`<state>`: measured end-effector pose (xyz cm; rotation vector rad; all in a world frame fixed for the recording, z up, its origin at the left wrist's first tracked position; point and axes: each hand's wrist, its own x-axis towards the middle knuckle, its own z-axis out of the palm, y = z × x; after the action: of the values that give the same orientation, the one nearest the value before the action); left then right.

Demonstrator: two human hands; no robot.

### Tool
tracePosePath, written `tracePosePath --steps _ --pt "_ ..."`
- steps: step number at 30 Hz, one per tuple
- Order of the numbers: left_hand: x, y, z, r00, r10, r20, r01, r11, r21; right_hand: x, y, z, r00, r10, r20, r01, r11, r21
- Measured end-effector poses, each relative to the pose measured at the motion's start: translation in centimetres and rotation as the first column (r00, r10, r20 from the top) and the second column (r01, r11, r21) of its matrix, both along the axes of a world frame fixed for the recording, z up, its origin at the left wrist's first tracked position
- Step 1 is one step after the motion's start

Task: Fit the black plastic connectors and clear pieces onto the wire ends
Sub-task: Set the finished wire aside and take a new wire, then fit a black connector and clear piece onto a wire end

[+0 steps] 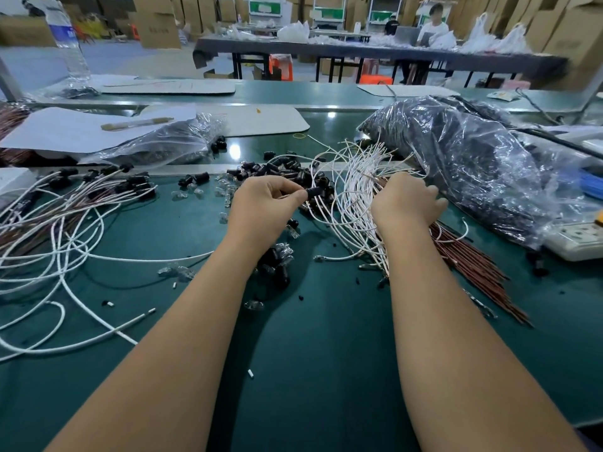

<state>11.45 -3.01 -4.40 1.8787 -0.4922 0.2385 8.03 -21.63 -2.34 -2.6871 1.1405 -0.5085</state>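
Fingers of the left hand (264,203): curled, thumb and forefinger pinching one black plastic connector (314,192) just above the loose heap of black connectors (287,171). Fingers of the right hand (408,200): bent down into the bundle of white wires (355,190); fingertips hidden behind the knuckles, so whether they grip a wire cannot be told.

Head view, remaining items:
- Clear pieces (192,192): scattered on the green bench (326,353) between the heap and the left forearm; small, glassy, hard to make out singly. More lie partly covered by the left wrist.
- Finished wires with black connectors fitted (107,184): fanned at the left, their tails cut off by the frame edge.
- Red-brown wires (473,262): under and beside the right forearm, upper ends hidden.
- Large clear plastic bag of dark parts (456,158): right of the white wires, contents indistinct.
- Smaller plastic bag (169,145): upper left, black connectors spilling from its mouth.
- Power strip (577,239): far right, partly under the large bag.
- Water bottle (67,37): upper left, top cut off.
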Motion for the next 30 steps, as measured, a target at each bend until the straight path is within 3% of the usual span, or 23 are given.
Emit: tracePosePath --steps 10,14,16,18,20,21,23,26,27,30 --pt "0.0 0.0 0.0 1.000 0.016 -0.005 -0.016 1.000 0.007 -0.2 0.4 0.0 0.974 0.037 0.224 -0.008 0.991 -0.131" --pt "-0.1 0.0 0.4 0.998 0.062 -0.013 -0.062 0.997 -0.041 0.5 1.2 0.4 0.896 0.237 0.375 -0.112 0.939 -0.326" --pt "-0.2 0.2 0.6 0.994 0.110 -0.010 -0.111 0.992 -0.067 1.0 2.1 0.6 0.793 0.389 0.469 -0.227 0.903 -0.366" --pt "-0.2 0.6 0.9 0.990 0.143 0.000 -0.141 0.979 -0.149 1.3 3.6 0.9 0.585 0.492 0.644 -0.394 0.867 -0.304" --pt "0.0 1.3 1.2 0.983 0.185 0.019 -0.174 0.955 -0.242 1.3 5.0 1.3 0.348 0.403 0.847 -0.533 0.828 -0.175" --pt "0.2 1.6 1.3 0.975 0.220 0.036 -0.203 0.942 -0.265 1.3 5.5 1.6 0.277 0.285 0.918 -0.590 0.804 -0.072" --pt "0.7 2.3 1.6 0.954 0.291 0.066 -0.261 0.921 -0.288 1.4 6.0 1.8 0.237 0.006 0.971 -0.748 0.639 0.179" --pt "1.1 2.9 1.8 0.941 0.324 0.097 -0.283 0.912 -0.298 1.4 6.0 1.6 0.348 -0.267 0.899 -0.901 0.171 0.399" --pt "1.2 3.0 1.8 0.944 0.316 0.098 -0.277 0.917 -0.286 1.3 6.0 1.4 0.388 -0.310 0.868 -0.902 0.064 0.427" --pt "1.0 2.9 1.4 0.970 0.240 0.042 -0.225 0.950 -0.216 1.3 6.0 1.0 0.449 -0.414 0.792 -0.889 -0.118 0.442"
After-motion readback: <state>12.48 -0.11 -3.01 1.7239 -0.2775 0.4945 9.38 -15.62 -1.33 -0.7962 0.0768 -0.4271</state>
